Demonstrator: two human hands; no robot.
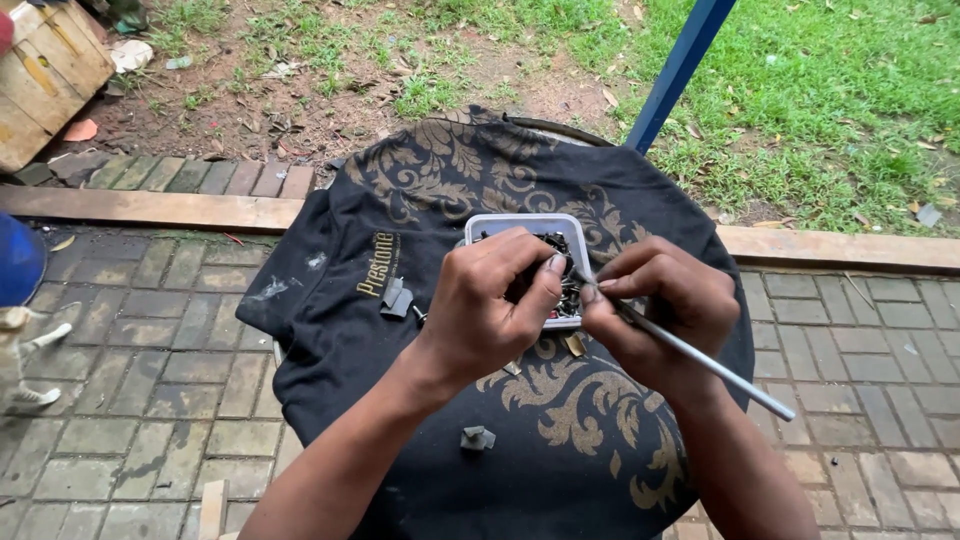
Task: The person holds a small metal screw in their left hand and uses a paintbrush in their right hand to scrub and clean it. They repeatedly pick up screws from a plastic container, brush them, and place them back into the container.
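Over black cloth (420, 330), right hand (650, 310) pinches a metal rod (700, 355); left hand's (490, 300) grip closes over tray (490, 225).

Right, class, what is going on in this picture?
A person works over a round table draped in a black patterned cloth. The right hand grips a thin metal rod, its tip meeting the left hand above a clear plastic tub of small dark parts. A few small pieces lie on the cloth.

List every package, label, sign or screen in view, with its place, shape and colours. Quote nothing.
Clear rectangular plastic container: mid-table, behind both hands, holding small dark metal parts.
Gold printed lettering: on the black gold-patterned cloth, left of the container, running upward.
Yellowish wooden crate: top-left, on the dirt.
No signs or screens.
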